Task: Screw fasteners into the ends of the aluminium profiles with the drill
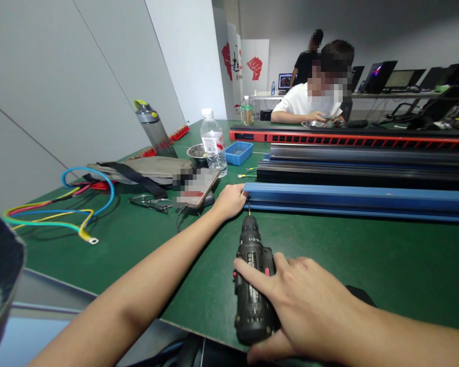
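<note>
Green counter (367,255): a clear bottle (214,145) between steel bowl (192,154) and blue tray (239,159), contents unclear. My right fingers (254,276) grip a black drill (249,306), bit (249,208) at the left end of a glossy blue rail (359,203) my left fingers (237,193) clasp.

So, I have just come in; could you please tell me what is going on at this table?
A person's right hand holds a black power drill, with its thin metal bit pointed at the near side of a long blue metal profile. The left hand touches the profile's end, close to the bit. Whether the drill is turning, I cannot tell. Across the green tabletop is another person in a white shirt.
</note>
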Motion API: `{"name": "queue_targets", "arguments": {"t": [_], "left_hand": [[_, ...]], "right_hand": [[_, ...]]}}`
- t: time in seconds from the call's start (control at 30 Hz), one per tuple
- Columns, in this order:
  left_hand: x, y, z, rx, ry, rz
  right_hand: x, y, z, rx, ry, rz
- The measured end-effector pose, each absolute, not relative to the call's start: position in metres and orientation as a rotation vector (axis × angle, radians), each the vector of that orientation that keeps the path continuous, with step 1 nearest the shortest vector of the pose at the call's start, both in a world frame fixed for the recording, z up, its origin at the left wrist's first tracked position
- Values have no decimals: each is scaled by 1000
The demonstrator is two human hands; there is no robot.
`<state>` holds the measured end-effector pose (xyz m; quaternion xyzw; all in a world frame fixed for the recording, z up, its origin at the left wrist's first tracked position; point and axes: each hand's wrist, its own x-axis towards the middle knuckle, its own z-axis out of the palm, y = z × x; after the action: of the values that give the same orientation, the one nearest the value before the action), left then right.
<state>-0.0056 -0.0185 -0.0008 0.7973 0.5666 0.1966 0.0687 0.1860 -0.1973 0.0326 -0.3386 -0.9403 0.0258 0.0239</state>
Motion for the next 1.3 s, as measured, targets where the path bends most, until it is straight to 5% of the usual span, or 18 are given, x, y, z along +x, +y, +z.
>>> {"name": "queue_targets", "arguments": {"t": [1.3], "left_hand": [[-7,-20,0,2396,1649,613]], "right_hand": [[186,-197,34,-1043,-2907,139]]}}
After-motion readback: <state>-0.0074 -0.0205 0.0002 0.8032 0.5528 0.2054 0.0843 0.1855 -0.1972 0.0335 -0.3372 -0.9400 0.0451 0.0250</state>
